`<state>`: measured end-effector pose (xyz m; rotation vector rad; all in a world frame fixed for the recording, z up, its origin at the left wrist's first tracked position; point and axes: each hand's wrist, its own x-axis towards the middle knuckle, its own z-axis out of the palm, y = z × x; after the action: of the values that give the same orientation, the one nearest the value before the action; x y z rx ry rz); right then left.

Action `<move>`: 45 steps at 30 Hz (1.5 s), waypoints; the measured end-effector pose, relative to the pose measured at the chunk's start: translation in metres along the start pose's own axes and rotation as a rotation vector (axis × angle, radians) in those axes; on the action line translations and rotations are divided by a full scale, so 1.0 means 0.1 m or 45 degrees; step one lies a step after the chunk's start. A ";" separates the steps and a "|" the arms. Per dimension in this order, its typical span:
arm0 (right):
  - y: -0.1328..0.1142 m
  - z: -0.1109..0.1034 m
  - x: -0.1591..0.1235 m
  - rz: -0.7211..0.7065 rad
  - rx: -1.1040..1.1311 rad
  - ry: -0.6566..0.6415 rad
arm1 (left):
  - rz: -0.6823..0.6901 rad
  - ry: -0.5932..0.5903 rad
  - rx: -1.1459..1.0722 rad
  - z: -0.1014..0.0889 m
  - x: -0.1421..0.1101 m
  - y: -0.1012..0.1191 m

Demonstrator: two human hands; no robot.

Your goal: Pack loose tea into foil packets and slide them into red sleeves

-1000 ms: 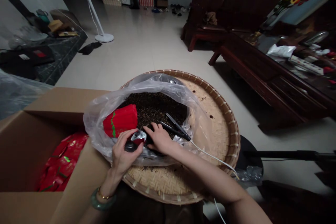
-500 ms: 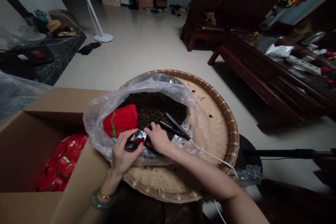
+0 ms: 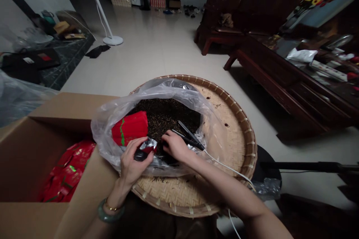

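In my left hand (image 3: 134, 158) is a small red packet (image 3: 150, 148) with a silver foil inside, its mouth held open between thumb and fingers. A dark rounded object (image 3: 140, 155) shows below it, its kind unclear. My right hand (image 3: 175, 145) has curled fingers at the dried tea leaves (image 3: 165, 114); its fingertips are hidden, so what they hold cannot be made out. Around both hands lies an open clear plastic bag (image 3: 105, 110) with the leaves in it. A larger red packet stack (image 3: 130, 129) rests on the leaves at the left. An open hair straightener (image 3: 192, 136) lies beside my right hand.
A round woven bamboo tray (image 3: 235, 134) bears the bag. Left of it stands an open cardboard box (image 3: 84, 190) with several red packets (image 3: 68, 171) inside. A white cord (image 3: 224, 165) crosses the tray's right side. Dark wooden furniture (image 3: 280, 86) stands at the right.
My right hand has drawn away from the small packet, slightly to the right, towards the leaves. My left hand still holds the packet. The view has shifted slightly.
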<state>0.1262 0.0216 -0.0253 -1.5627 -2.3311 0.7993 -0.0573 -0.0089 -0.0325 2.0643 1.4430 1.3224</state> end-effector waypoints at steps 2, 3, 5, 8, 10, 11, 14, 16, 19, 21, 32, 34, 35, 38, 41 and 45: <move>0.10 -0.03 -0.02 0.027 0.282 0.088 | -0.005 0.000 -0.005 0.00 0.00 0.00; 0.15 -0.03 -0.03 0.078 0.467 0.132 | -0.002 0.000 -0.010 0.01 0.00 0.00; 0.21 -0.03 -0.06 0.269 0.947 0.177 | 0.010 0.001 -0.015 0.02 0.01 0.01; 0.24 -0.03 -0.11 0.627 1.786 0.062 | 0.017 -0.012 -0.023 0.04 0.02 0.02; 0.24 -0.05 -0.15 0.742 2.229 -0.079 | 0.013 -0.021 -0.031 0.05 0.02 0.03; 0.24 -0.07 -0.18 0.758 2.392 -0.137 | 0.012 -0.026 -0.036 0.05 0.02 0.03; 0.23 -0.11 -0.25 0.760 2.683 -0.224 | 0.020 -0.040 -0.048 0.07 0.01 0.04; 0.21 -0.12 -0.28 0.773 2.750 -0.228 | 0.028 -0.043 -0.047 0.07 0.01 0.04; 0.16 -0.10 -0.33 0.837 2.790 -0.152 | 0.033 -0.043 -0.047 0.09 0.00 0.05; 0.12 -0.07 -0.36 0.904 2.814 -0.067 | 0.039 -0.039 -0.052 0.09 0.00 0.05; 0.08 -0.09 -0.40 0.767 2.872 -0.085 | 0.053 -0.045 -0.057 0.10 0.00 0.08; 0.07 -0.11 -0.39 0.745 2.897 -0.096 | 0.049 -0.049 -0.058 0.10 -0.01 0.07; 0.06 -0.11 -0.39 0.765 2.912 -0.090 | 0.049 -0.049 -0.058 0.09 -0.01 0.06; 0.05 -0.09 -0.39 0.918 2.935 -0.021 | 0.057 -0.052 -0.056 0.09 0.00 0.06; 0.02 -0.10 -0.38 0.982 2.930 0.061 | 0.069 -0.056 -0.050 0.09 0.01 0.07; -0.01 -0.16 -0.40 0.960 2.943 0.100 | 0.089 -0.066 -0.034 0.11 0.02 0.09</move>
<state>0.1495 -0.0093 -0.0071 -0.7995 0.3078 2.0159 -0.0431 -0.0082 -0.0317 2.1329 1.3361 1.2974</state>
